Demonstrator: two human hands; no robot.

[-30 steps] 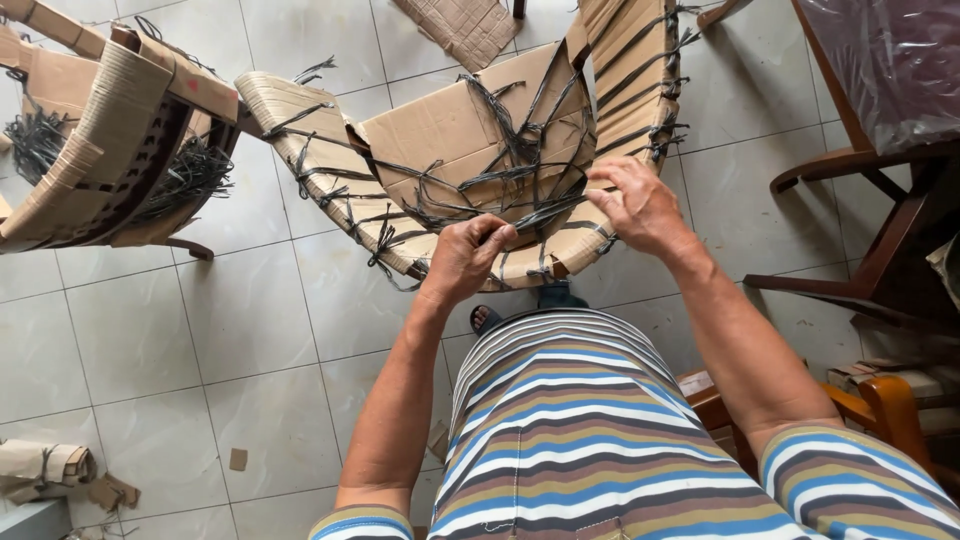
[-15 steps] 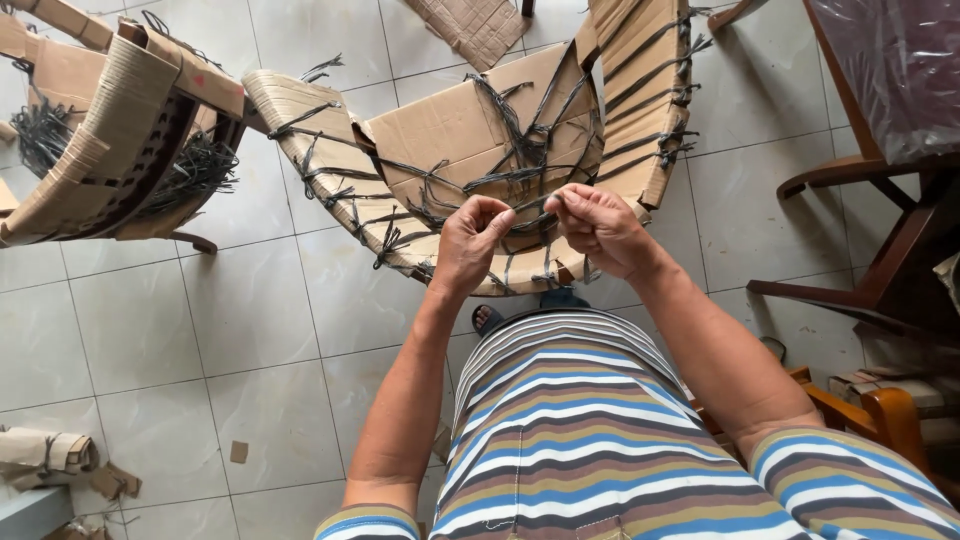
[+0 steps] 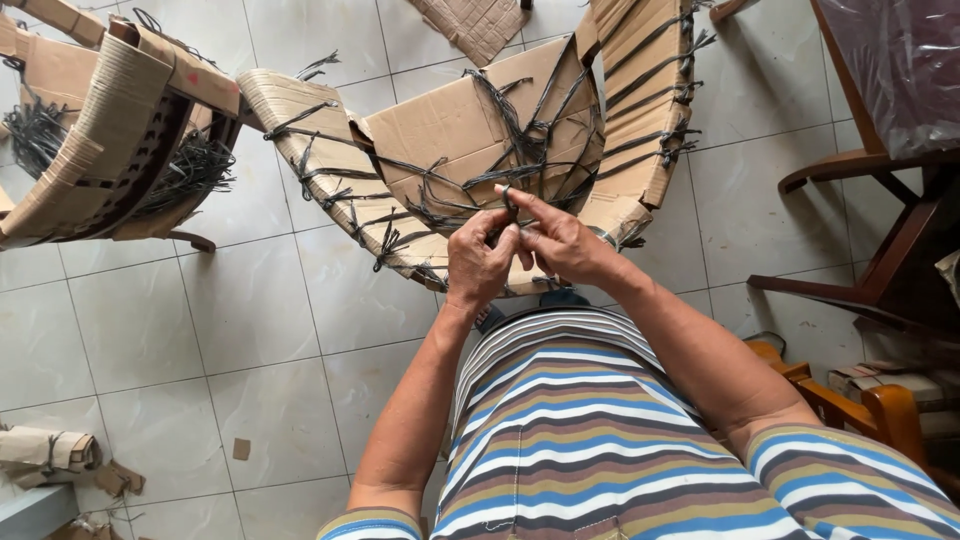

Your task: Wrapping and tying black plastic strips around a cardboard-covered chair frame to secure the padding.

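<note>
A chair wrapped in brown cardboard [image 3: 450, 130] stands in front of me, bound with many dark plastic straps. My left hand [image 3: 480, 265] and my right hand [image 3: 560, 240] meet over its front edge. Both pinch one dark strap [image 3: 508, 200] between their fingertips, and the strap's end loops up above my right forefinger. More straps [image 3: 520, 150] cross the cardboard just behind my hands.
A second cardboard-wrapped chair [image 3: 110, 130] stands at the left. A dark wooden chair under plastic sheet [image 3: 890, 170] is at the right, and orange wooden furniture [image 3: 860, 400] sits by my right elbow. Cardboard scraps [image 3: 50, 450] lie on the tiled floor at lower left.
My hands were apart on the chair's front edge; they have come together at the middle and now hold one strap between them.
</note>
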